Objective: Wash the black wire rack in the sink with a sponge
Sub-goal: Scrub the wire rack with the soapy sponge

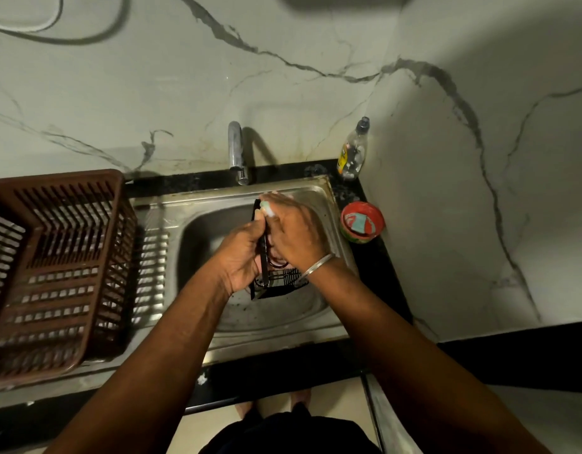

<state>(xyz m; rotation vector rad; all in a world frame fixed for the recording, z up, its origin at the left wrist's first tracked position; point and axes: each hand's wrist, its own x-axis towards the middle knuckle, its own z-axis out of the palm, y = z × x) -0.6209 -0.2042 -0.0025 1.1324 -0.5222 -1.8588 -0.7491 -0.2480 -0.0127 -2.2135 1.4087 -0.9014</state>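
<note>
writing: the clear plastic bottle with a yellow label (352,150) stands in the back right corner of the counter; you cannot read its print from here.
rack: the black wire rack (276,280) stands on edge over the steel sink basin (198,234), held between your two hands, its lower end down near the basin floor.
left hand: your left hand (242,257) has its fingers curled round the rack's left edge.
right hand: your right hand (294,229) closes over a pale green sponge (266,208) and presses it on the rack's upper end; a thin metal bangle (316,265) sits on that wrist.
tap: the chrome tap (236,152) rises from the back rim, its spout just behind your hands.
left of sink: a brown slatted plastic dish basket (54,267) rests on the steel drainboard (152,257), close beside the basin.
right of sink: a small round red tub (362,222) sits on the black counter (375,270), near your right hand, with a pale green piece inside.
in the way: your hands and forearms cover the rack's middle, so only its top edge and its lower grid show.
wall: white marble with dark veins (316,70) backs the sink.
</note>
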